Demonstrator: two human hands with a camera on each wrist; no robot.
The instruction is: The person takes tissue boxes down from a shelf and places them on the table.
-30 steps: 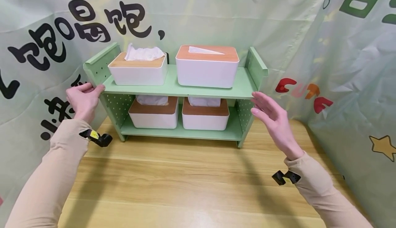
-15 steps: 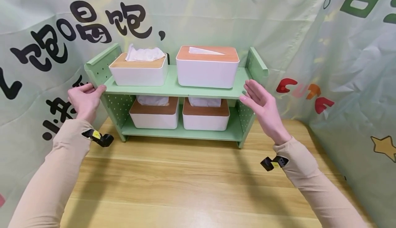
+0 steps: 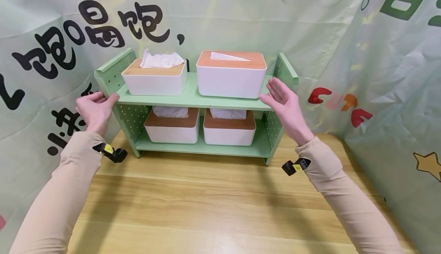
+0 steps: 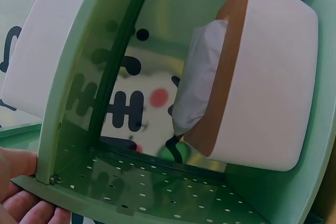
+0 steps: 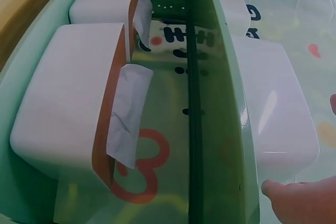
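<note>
A green two-tier shelf (image 3: 191,89) with perforated side panels stands on the wooden table. My left hand (image 3: 95,110) grips its left front edge, thumb and curled fingers on the panel (image 4: 142,192) in the left wrist view. My right hand (image 3: 284,106) is raised with fingers extended at the right end of the upper board. Its thumb (image 5: 294,198) is by the lower corner of the taller white tissue box (image 3: 230,78); whether they touch I cannot tell. To that box's left sits a lower tissue box (image 3: 155,83) with a tissue puffed out of its wooden lid.
On the bottom board, two more tissue boxes with brown lids, a left one (image 3: 171,131) and a right one (image 3: 229,133), stand side by side. The wooden table (image 3: 206,200) extends in front. A printed cloth (image 3: 234,24) hangs behind and to the right.
My right hand has moved left and upward, from beside the shelf's right panel to the taller tissue box. The left hand keeps its grip, and the boxes stay put.
</note>
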